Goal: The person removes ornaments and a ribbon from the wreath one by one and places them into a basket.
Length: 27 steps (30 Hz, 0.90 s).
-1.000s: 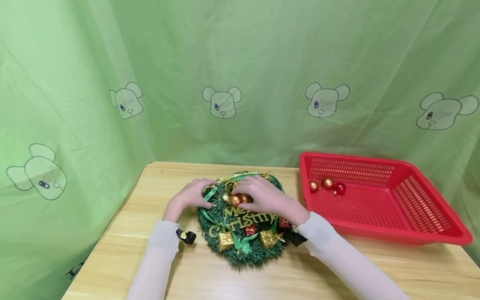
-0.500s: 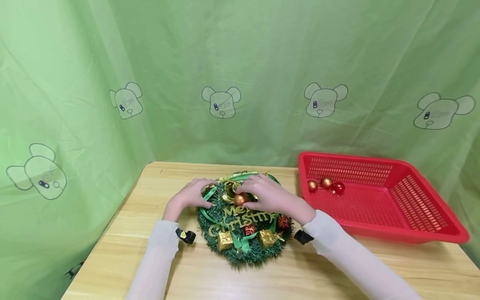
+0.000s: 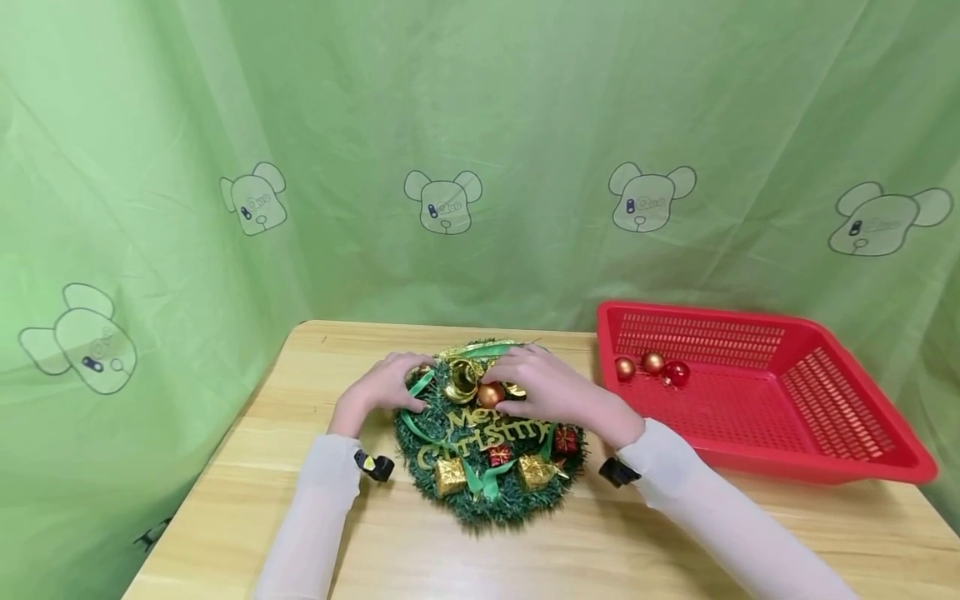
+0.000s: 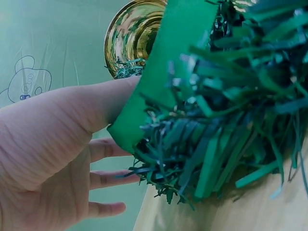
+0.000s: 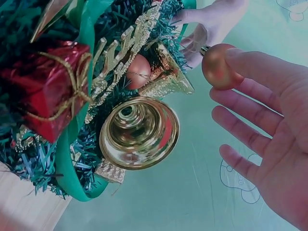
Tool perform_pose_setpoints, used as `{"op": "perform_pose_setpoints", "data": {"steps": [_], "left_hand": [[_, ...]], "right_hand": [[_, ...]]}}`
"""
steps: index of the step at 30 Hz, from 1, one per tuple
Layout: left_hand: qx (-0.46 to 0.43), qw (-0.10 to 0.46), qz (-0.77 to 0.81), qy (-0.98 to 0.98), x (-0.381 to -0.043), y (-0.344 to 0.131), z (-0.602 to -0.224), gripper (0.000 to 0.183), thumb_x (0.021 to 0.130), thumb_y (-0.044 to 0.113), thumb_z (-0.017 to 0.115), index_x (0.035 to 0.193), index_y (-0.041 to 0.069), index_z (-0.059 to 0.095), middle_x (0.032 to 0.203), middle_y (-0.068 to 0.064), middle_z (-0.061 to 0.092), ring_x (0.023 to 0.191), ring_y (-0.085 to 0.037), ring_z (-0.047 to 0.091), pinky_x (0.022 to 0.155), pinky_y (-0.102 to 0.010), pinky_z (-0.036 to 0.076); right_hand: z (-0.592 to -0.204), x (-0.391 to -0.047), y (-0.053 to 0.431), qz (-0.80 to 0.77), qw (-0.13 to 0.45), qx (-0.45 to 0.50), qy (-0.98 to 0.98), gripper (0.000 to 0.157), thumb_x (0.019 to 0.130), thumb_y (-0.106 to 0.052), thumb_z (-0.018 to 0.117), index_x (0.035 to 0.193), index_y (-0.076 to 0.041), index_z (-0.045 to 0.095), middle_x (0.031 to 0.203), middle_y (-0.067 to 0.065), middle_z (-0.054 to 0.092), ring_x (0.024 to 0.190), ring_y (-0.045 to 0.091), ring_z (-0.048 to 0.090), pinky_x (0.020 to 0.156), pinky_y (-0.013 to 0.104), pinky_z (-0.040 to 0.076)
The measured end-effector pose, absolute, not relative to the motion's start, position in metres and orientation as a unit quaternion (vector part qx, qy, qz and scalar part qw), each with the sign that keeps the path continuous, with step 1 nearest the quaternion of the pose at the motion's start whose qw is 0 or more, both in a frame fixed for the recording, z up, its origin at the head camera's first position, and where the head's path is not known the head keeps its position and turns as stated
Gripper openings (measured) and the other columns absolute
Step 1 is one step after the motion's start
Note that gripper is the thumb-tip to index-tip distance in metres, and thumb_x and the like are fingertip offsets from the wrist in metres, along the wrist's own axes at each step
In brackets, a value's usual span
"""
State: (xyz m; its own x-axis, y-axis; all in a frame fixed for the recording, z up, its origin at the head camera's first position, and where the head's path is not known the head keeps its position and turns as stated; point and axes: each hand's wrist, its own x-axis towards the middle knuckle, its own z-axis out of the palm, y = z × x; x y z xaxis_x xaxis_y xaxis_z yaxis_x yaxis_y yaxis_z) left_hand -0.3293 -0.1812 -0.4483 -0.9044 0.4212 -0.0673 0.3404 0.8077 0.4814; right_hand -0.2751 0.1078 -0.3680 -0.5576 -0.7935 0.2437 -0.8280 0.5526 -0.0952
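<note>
A green tinsel Christmas wreath (image 3: 495, 507) lies on the table, with gold "Merry Christmas" lettering, golden bells (image 5: 139, 132), green ribbon and small wrapped gift boxes (image 5: 48, 91). My left hand (image 3: 386, 385) grips its left edge, the thumb at the green ribbon (image 4: 161, 72) and the fingertips partly hidden behind the tinsel. Between thumb and fingers, my right hand (image 3: 551, 387) pinches a gold Christmas ball (image 5: 221, 66) by its side, cap pointing toward the wreath. Another such ball (image 5: 138, 76) sits among the wreath's decorations, beside a bell and the lettering.
To the right stands a red plastic basket (image 3: 712, 313) with slotted walls. In its left part lie two gold balls (image 3: 653, 362) and a red ball (image 3: 677, 372). A green curtain (image 3: 525, 100) hangs close behind the wooden table (image 3: 420, 558).
My right hand has shifted a little to the right with the gold ball, uncovering more of the bell. The left hand stays at the wreath's edge.
</note>
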Motion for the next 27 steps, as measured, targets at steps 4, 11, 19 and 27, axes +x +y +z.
{"op": "perform_pose_setpoints", "data": {"steps": [4, 11, 19, 27], "left_hand": [[0.21, 0.088, 0.231, 0.946, -0.333, -0.178, -0.447, 0.081, 0.067, 0.026, 0.082, 0.139, 0.03, 0.043, 0.143, 0.004, 0.044, 0.128, -0.025, 0.04, 0.106, -0.053, 0.034], [0.224, 0.119, 0.23, 0.94, -0.34, -0.176, -0.439, 0.082, 0.064, 0.023, 0.084, 0.136, 0.027, 0.046, 0.139, 0.003, 0.048, 0.124, -0.025, 0.045, 0.104, -0.049, 0.039], [0.228, 0.156, 0.245, 0.929, -0.342, -0.182, -0.434, 0.08, 0.062, 0.015, 0.084, 0.133, 0.021, 0.048, 0.131, -0.006, 0.053, 0.117, -0.027, 0.051, 0.099, -0.048, 0.044], [0.229, 0.145, 0.251, 0.93, -0.339, -0.178, -0.434, 0.081, 0.063, 0.018, 0.084, 0.134, 0.022, 0.047, 0.134, -0.004, 0.051, 0.12, -0.028, 0.049, 0.102, -0.049, 0.042]], "right_hand": [[-0.368, -0.276, 0.113, 0.099, 0.09, 0.453, -0.882, 0.037, 0.08, -0.031, 0.072, 0.113, -0.016, 0.066, 0.113, -0.002, 0.066, 0.109, 0.017, 0.058, 0.102, 0.042, 0.042], [-0.363, -0.275, 0.12, 0.096, 0.095, 0.451, -0.882, 0.04, 0.08, -0.031, 0.072, 0.116, -0.014, 0.065, 0.115, 0.0, 0.066, 0.11, 0.019, 0.058, 0.1, 0.044, 0.043], [-0.357, -0.277, 0.123, 0.095, 0.099, 0.459, -0.878, 0.039, 0.081, -0.031, 0.07, 0.116, -0.015, 0.065, 0.115, -0.001, 0.066, 0.109, 0.019, 0.059, 0.103, 0.043, 0.041], [-0.339, -0.272, 0.131, 0.113, 0.103, 0.453, -0.878, 0.033, 0.08, -0.03, 0.073, 0.111, -0.019, 0.067, 0.108, -0.006, 0.068, 0.103, 0.015, 0.059, 0.097, 0.044, 0.046]]}}
